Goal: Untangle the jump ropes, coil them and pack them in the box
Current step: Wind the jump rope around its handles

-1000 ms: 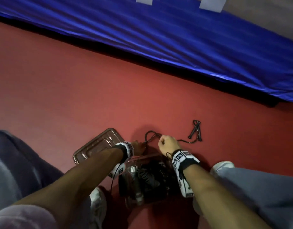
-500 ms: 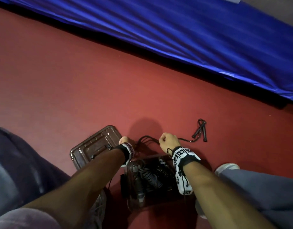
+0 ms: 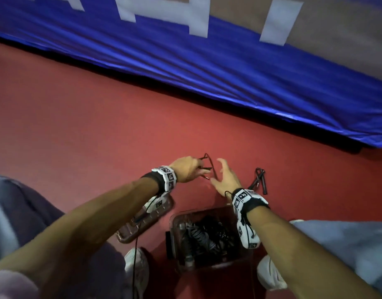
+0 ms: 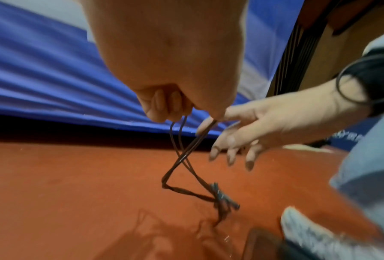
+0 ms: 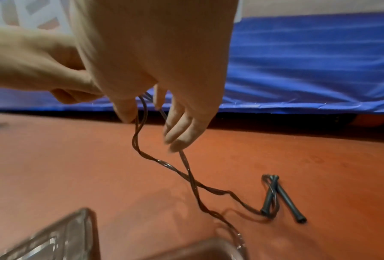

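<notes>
The left hand (image 3: 186, 169) pinches gathered loops of a dark jump rope (image 5: 186, 177), probably to hold the coil, while the right hand (image 3: 225, 180), fingers spread beside it, holds nothing; handles (image 5: 280, 198) lie beyond, box (image 3: 175, 234) beneath.

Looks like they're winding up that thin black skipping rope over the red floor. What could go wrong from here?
The cord hanging from the left hand is twisted on itself, so the coil may knot or spring open. The right hand is open, fingers only near the strands, so loops could slip. The handles lie on the floor and may snag as they drag. The box already holds ropes, so space looks tight.
</notes>
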Available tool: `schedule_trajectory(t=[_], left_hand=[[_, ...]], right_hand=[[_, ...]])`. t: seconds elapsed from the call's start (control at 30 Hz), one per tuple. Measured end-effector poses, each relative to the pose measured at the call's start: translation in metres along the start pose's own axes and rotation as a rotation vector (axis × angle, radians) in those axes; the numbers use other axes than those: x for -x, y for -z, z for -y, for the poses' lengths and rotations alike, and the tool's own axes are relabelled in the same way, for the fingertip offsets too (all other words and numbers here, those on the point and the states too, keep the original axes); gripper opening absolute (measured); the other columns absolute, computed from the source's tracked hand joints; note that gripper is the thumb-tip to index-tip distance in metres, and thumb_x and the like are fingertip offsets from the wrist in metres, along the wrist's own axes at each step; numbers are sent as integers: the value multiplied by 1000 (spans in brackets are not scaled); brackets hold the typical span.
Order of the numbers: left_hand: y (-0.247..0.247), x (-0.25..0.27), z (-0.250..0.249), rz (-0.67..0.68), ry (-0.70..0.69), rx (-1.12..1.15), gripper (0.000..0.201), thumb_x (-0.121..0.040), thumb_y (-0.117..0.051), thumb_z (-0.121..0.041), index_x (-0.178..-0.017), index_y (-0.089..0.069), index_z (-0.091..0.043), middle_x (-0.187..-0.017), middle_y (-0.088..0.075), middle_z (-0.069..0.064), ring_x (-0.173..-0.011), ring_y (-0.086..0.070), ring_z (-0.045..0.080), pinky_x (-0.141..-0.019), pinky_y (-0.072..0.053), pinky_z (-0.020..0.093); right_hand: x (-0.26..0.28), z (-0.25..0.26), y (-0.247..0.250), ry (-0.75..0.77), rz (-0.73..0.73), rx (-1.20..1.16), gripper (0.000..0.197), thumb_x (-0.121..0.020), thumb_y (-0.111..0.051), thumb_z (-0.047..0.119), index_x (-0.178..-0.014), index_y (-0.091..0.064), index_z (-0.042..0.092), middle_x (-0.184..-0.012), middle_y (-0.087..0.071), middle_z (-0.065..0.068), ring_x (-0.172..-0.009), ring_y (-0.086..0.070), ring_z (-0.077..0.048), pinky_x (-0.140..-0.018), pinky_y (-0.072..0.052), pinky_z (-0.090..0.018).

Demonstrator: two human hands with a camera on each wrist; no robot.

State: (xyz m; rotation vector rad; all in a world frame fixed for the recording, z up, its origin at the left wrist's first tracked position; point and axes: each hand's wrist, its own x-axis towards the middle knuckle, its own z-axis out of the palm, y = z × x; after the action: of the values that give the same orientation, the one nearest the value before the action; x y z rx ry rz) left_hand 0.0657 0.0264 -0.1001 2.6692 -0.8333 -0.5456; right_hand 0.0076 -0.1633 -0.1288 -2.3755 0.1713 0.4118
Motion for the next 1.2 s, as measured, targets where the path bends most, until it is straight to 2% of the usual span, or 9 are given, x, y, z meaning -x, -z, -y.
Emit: schedule_trajectory(t=[0.1, 0.27, 0.53, 0.63, 0.73, 0.87, 0.93, 1.03, 1.2], left_hand=[[58, 17, -35, -168, -112, 134, 39, -95, -61, -50, -77, -47, -18, -71, -57, -1, -59, -52, 21, -55, -35, 31], [160, 55, -114, -480, -307, 260, 38, -91, -72, -36, -76, -49, -10, -67, -50, 1, -60, -41, 12, -56, -33, 27], [249, 101, -181, -905, -433, 590, 38, -94, -71, -31, -79, -47, -6, -66, -45, 0, -62, -41, 14, -61, -41, 35], [241, 92, -165, -853, -321, 781, 39, -93, -72, -28, -112, -47, -5, -90, -61, 7, -71, -55, 19, -68, -51, 37], [230, 81, -142, -699, -163, 886, 89, -86, -76, -43, -147, -17, -17, -116, -65, 5, -85, -67, 17, -72, -56, 31], [220, 71, -137, -523, -117, 844, 99, -85, -73, -55, -153, -8, -24, -118, -68, -1, -99, -70, 19, -88, -55, 34], [219, 71, -138, -434, -140, 843, 79, -91, -70, -47, -148, -26, -16, -110, -73, 0, -91, -69, 15, -87, -52, 32], [215, 67, -131, -299, -213, 531, 30, -95, -66, -44, -102, -68, -15, -84, -75, 1, -74, -68, 13, -77, -54, 34], [213, 68, -121, -358, -141, 283, 45, -107, -42, -32, -71, -56, -10, -64, -60, 4, -56, -53, 15, -59, -43, 30]], right_hand=[[11, 30, 38, 87, 8, 7, 44, -90, -71, 28, -131, -56, 26, -101, -64, 1, -92, -61, -25, -74, -42, -28], [41, 90, 114, 205, -238, -201, 16, -88, -72, 21, -101, -69, 28, -91, -74, -2, -85, -69, -25, -78, -55, -39], [97, 151, 161, 468, -405, -476, 18, -104, -57, 18, -89, -66, 22, -93, -76, -8, -82, -69, -21, -81, -55, -31], [103, 171, 173, 502, -451, -513, 27, -107, -50, 27, -87, -67, 21, -87, -77, 0, -75, -71, -25, -75, -57, -38], [107, 184, 185, 519, -425, -624, 27, -109, -45, 18, -93, -65, 11, -80, -72, 2, -67, -68, -10, -70, -60, -30], [105, 193, 199, 561, -397, -769, 26, -109, -46, 16, -92, -63, 10, -88, -76, -11, -79, -74, -22, -75, -62, -37], [106, 198, 207, 584, -395, -878, 26, -109, -46, 18, -90, -62, 10, -93, -76, -16, -79, -73, -25, -75, -61, -37], [109, 204, 221, 594, -387, -1034, 25, -110, -46, 20, -95, -61, 6, -97, -76, -18, -71, -65, -18, -70, -57, -28], [105, 195, 236, 566, -376, -1154, 25, -109, -47, 24, -100, -65, 10, -105, -77, -15, -76, -67, -15, -72, -55, -25]])
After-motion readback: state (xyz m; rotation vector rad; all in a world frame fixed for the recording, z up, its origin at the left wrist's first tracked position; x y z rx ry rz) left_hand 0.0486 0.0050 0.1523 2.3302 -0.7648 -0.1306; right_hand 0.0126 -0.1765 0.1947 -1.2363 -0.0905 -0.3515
